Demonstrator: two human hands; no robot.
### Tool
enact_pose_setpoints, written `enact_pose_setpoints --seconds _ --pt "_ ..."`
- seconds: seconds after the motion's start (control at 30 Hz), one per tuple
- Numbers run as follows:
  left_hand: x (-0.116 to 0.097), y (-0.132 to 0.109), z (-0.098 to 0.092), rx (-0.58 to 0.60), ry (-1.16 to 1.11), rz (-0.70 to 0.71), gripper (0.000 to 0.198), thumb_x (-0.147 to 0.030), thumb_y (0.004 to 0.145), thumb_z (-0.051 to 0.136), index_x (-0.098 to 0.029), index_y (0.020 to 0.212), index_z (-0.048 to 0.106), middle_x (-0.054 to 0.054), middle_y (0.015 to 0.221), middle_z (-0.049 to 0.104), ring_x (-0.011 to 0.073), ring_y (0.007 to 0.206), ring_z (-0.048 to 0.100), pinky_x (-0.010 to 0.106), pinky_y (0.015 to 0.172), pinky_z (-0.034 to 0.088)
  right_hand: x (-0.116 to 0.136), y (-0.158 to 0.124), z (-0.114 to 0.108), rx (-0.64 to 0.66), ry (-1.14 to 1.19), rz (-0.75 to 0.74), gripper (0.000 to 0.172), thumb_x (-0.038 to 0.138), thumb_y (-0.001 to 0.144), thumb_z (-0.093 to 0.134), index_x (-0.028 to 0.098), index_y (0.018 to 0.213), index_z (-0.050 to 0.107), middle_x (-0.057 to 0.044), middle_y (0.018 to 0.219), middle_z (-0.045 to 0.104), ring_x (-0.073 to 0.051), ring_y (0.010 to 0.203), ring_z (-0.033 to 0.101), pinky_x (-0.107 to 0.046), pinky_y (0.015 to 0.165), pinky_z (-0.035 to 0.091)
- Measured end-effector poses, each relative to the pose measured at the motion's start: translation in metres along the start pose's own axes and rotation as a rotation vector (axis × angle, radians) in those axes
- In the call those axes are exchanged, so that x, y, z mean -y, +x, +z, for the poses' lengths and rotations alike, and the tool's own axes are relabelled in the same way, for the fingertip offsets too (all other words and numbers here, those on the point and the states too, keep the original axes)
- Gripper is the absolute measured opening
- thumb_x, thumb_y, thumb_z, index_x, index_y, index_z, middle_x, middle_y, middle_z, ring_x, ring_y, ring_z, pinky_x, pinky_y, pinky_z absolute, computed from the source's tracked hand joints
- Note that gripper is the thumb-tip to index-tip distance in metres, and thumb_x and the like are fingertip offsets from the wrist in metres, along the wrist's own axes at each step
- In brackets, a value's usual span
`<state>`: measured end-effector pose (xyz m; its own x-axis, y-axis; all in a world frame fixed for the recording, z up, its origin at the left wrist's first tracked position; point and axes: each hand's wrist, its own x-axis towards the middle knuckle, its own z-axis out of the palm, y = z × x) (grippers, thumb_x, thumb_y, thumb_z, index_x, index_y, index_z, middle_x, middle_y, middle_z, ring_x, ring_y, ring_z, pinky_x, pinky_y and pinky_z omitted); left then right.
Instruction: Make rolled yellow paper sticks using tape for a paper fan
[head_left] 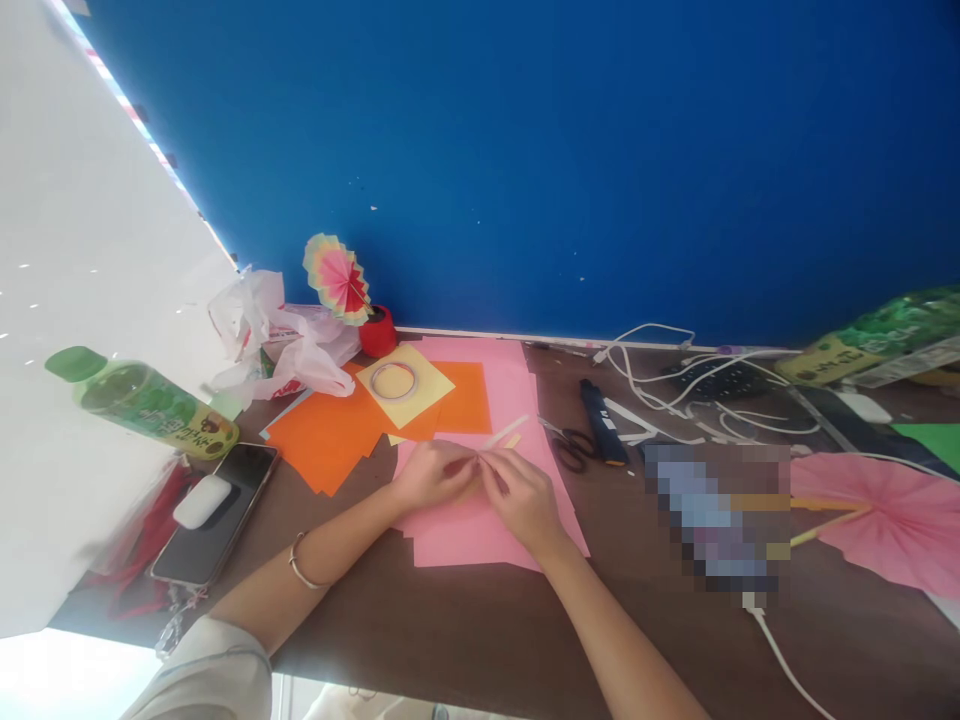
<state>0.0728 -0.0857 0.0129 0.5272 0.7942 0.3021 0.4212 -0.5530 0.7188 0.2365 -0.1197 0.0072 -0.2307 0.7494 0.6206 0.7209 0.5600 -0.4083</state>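
Note:
My left hand (439, 476) and my right hand (525, 500) meet over the pink paper sheets (480, 550), their fingertips pinched together. A thin white strip (506, 432) sticks out from between the fingertips toward the upper right; the fingers hide its lower end. Close beside it shows a pale yellow piece (513, 441), and some more yellow lies under the hands, mostly covered. Beyond my left hand, orange paper (322, 440) and a yellow square sheet (424, 400) with a ring-shaped roll (393, 380) on it lie on the table. Dark-handled scissors (574, 447) rest right of the pink sheets.
At left are a green-capped bottle (150, 405), a phone (217, 530) with a white case (201, 500) on it, and a plastic bag (285, 340). A paper fan flower (337, 280) stands in a red holder (379, 333). Rightward lie a dark cutter (602, 425), white cables (652, 390) and a pink fan (885, 515).

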Motion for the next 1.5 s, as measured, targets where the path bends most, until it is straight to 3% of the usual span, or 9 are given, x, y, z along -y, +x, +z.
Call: enact_pose_setpoints --seconds 0.23,0.57,1.03,1.23,1.5 --pt "0.004 -0.001 0.001 -0.045 -0.03 -0.027 0.02 -0.023 0.08 0.05 -0.017 0.074 0.068 0.005 0.069 0.067 0.0148 0.065 0.06 0.024 0.062 0.044 0.001 0.001 -0.001 0.021 0.015 0.01 0.02 0.014 0.087 0.045 0.02 0.09 0.064 -0.007 0.084 0.069 -0.019 0.078 0.064 -0.033 0.07 0.053" --pt "0.001 0.001 0.0 -0.042 -0.034 -0.044 0.019 -0.017 0.076 0.049 -0.017 0.071 0.067 0.003 0.066 0.066 0.0128 0.061 0.058 0.022 0.06 0.043 0.002 0.001 -0.001 0.032 0.028 0.04 0.017 0.015 0.087 0.045 0.02 0.087 0.062 -0.005 0.08 0.068 -0.017 0.072 0.063 -0.029 0.064 0.05" --pt "0.002 0.005 -0.004 -0.115 -0.261 -0.19 0.017 -0.015 0.075 0.052 -0.017 0.071 0.068 0.004 0.077 0.071 0.0165 0.074 0.065 0.027 0.071 0.049 -0.003 0.004 -0.006 -0.096 0.118 0.248 0.011 0.017 0.082 0.051 0.02 0.076 0.06 -0.002 0.071 0.063 -0.014 0.058 0.053 -0.026 0.057 0.044" --pt "0.003 0.005 -0.008 -0.123 -0.357 -0.23 0.017 -0.025 0.079 0.054 -0.017 0.074 0.069 0.006 0.083 0.072 0.0188 0.082 0.065 0.03 0.077 0.05 -0.007 0.008 -0.015 -0.181 0.161 0.308 0.009 0.019 0.081 0.053 0.02 0.074 0.059 -0.002 0.07 0.063 -0.014 0.057 0.054 -0.027 0.056 0.045" --pt "0.001 0.004 -0.006 -0.066 -0.361 -0.156 0.019 -0.022 0.08 0.053 -0.017 0.078 0.071 0.006 0.084 0.072 0.0175 0.079 0.065 0.029 0.075 0.05 0.013 0.007 -0.009 -0.073 0.22 0.233 0.007 0.028 0.081 0.057 0.021 0.082 0.061 -0.004 0.08 0.065 -0.015 0.062 0.059 -0.028 0.061 0.049"
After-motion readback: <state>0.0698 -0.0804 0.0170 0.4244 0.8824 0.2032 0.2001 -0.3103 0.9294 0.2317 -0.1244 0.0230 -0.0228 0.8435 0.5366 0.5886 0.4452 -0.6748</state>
